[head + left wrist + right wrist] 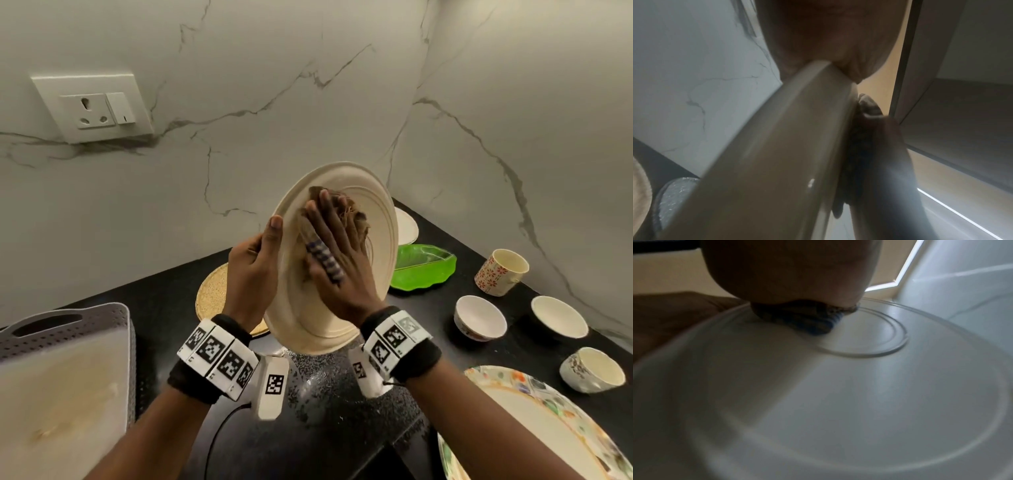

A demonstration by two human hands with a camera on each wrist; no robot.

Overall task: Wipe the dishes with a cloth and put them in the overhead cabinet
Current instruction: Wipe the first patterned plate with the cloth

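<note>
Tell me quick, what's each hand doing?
Left hand: grips the plate by its rim.
Right hand: open, fingers flat, pressing the cloth onto the plate.

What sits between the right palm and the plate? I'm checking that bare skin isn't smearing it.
A bunched brown cloth lies between the right hand and the plate, clearest in the right wrist view.

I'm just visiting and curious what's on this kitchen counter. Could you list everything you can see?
Plate: 1, cream, held tilted above the counter.
Cloth: 1, brown with blue stripes, pressed on the plate.
Small bowls: 2, white, right counter.
Cups: 2, patterned, right counter.
Green tray: 1, behind the plate.
Patterned plate: 1, bottom right.
Round mat: 1, tan, under the left hand.
Basket: 1, grey, left.
Socket: 1, white, wall.
Left hand: grips the plate's rim.
Right hand: presses the cloth.
</note>
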